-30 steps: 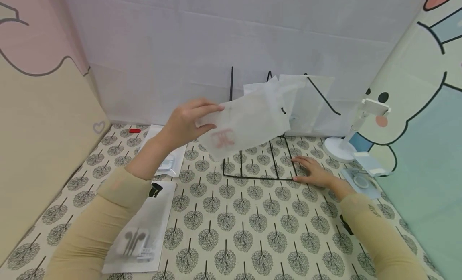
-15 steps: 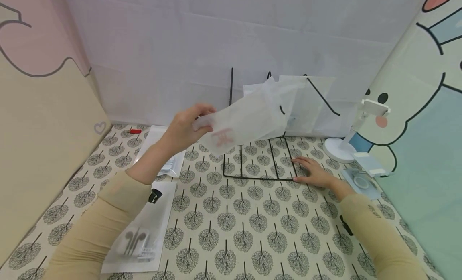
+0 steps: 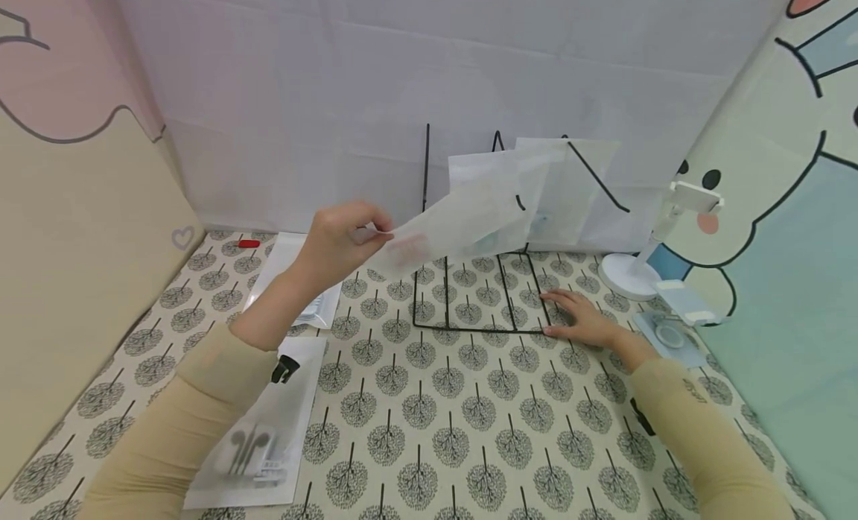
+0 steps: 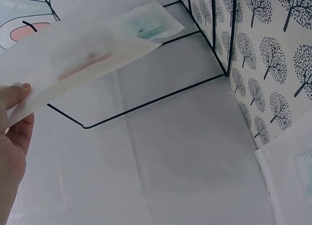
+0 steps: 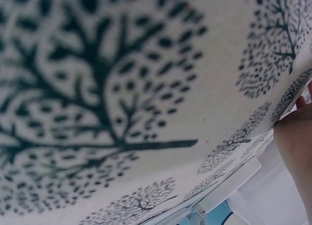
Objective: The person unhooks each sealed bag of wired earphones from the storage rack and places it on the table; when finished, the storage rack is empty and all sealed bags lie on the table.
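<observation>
My left hand [image 3: 335,244] pinches the end of a white translucent bag [image 3: 462,218] at the middle of the head view. A blurred reddish thing shows inside the bag. Its far end hangs at a black wire rack [image 3: 447,304], where a short prong tip pokes out in front. In the left wrist view, my thumb and fingers grip the edge of the bag [image 4: 92,59], and a greenish item shows in another bag [image 4: 141,29] behind it. My right hand [image 3: 579,320] touches the right side of the rack's base, fingers spread. The right wrist view shows little of that hand [image 5: 295,137].
More white bags [image 3: 579,185] hang on the rack's right part. At left lie a bag with white earphones [image 3: 258,423] and another bag [image 3: 328,300], near a small red object [image 3: 249,243]. A white stand [image 3: 630,276] and a pale blue packet [image 3: 670,337] are at right.
My left hand has lowered slightly and curled its fingers more, pinching the bag's end. The bag has folded flatter and tilted, uncovering a bag behind. My right hand stays put.
</observation>
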The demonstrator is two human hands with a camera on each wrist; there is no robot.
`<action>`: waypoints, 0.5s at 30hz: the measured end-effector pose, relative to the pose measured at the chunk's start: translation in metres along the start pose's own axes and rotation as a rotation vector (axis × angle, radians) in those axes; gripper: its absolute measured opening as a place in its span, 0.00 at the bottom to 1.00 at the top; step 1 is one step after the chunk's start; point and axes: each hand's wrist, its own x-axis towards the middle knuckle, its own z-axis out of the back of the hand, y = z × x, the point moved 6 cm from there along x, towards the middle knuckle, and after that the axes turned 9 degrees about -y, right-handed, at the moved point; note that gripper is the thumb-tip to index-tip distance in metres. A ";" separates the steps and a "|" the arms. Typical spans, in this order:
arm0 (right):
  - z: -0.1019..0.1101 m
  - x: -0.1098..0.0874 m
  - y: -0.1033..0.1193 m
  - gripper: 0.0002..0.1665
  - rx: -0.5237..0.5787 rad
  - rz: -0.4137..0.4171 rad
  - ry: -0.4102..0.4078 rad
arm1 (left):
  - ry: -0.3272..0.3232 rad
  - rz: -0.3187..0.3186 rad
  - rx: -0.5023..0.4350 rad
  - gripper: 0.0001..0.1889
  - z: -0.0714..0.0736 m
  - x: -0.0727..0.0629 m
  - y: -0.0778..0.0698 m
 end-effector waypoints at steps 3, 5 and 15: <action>0.000 0.001 0.001 0.46 0.003 0.002 -0.003 | -0.004 -0.023 0.013 0.10 0.001 0.000 -0.005; 0.000 0.001 0.002 0.46 0.004 0.000 0.000 | -0.009 -0.044 0.022 0.10 0.003 0.001 -0.009; 0.000 0.001 0.003 0.46 0.006 -0.009 0.002 | -0.024 -0.099 0.044 0.10 0.008 0.003 -0.019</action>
